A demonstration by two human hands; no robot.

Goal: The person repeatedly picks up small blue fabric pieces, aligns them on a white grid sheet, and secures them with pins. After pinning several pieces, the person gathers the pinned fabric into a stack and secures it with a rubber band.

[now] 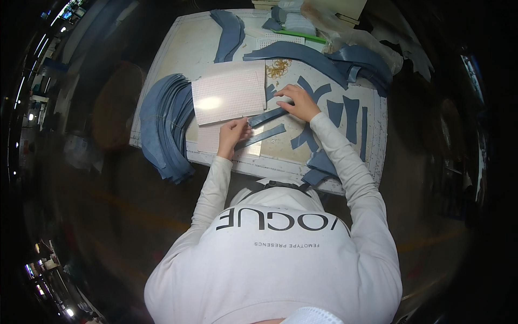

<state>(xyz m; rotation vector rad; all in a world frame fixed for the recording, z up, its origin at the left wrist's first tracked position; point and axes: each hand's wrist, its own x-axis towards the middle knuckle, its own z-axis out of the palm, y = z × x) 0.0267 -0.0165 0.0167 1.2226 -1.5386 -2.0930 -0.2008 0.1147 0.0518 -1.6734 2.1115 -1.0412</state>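
Note:
A narrow blue fabric strip (268,116) slants between my two hands. My left hand (233,135) is closed, pinching the strip's lower left end beside the white gridded sheets (229,93). At the other end, my right hand (300,102) hovers with thumb and forefinger apart. The strip's right end passes beneath it, partly hidden. Just below lies another narrow blue strip (265,135), partly over a gridded sheet. Short blue pieces (271,92) lie at the sheets' right edge, close to my right fingertips.
A thick stack of curved blue fabric pieces (168,127) overhangs the table's left edge. More curved pieces (299,56) lie at the back, near yellow rubber bands (278,68) and a green strip-shaped object (302,36). Several cut pieces (350,119) cover the right side of the table (377,146).

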